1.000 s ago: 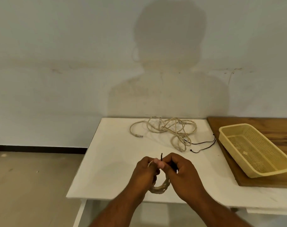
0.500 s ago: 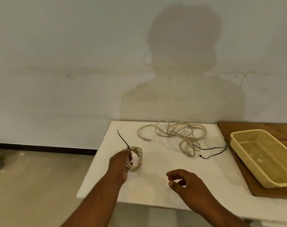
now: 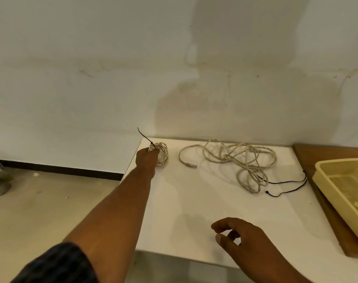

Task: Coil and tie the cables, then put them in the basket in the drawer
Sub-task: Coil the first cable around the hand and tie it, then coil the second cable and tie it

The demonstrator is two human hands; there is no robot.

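One small coil of beige braided cable (image 3: 163,153), cinched with a thin black tie (image 3: 144,137), is gripped at the far left corner of the white table (image 3: 194,203) by the left hand (image 3: 148,159), fingers curled round the loops. Nothing is held by the right hand (image 3: 242,238), its fingers loosely curled over the near edge. Setting aside of the finished coil is judged to be in hand. Next, the tangled beige cable (image 3: 239,158) mid-table must be gathered and coiled, with loose black ties (image 3: 284,182) beside it and the pale yellow plastic basket (image 3: 341,161) at the right.

Matt white table (image 3: 194,211), perforated plastic basket (image 3: 327,186), grained wooden board (image 3: 327,152).
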